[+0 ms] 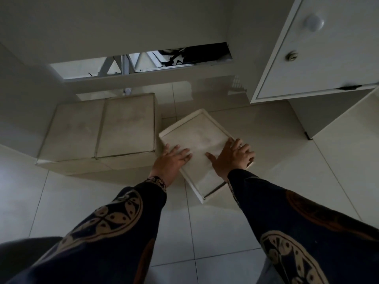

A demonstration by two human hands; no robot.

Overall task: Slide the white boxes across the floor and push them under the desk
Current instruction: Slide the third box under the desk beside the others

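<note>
A small white box (198,132) with a raised rim lies turned at an angle on the tiled floor, in the middle of the view. My left hand (171,160) rests flat on its near left part, fingers spread. My right hand (232,157) lies flat on its right side, with the fingers over the right edge. Touching the small box's left corner stands a larger white box (102,128), its top flaps closed, partly under the desk (123,27).
A white cabinet (320,58) with a round knob and a lock hangs at the upper right, its side panel reaching the floor. A gap in the desk's back panel shows white bars and dark items. Pale floor tiles (205,232) lie open in front.
</note>
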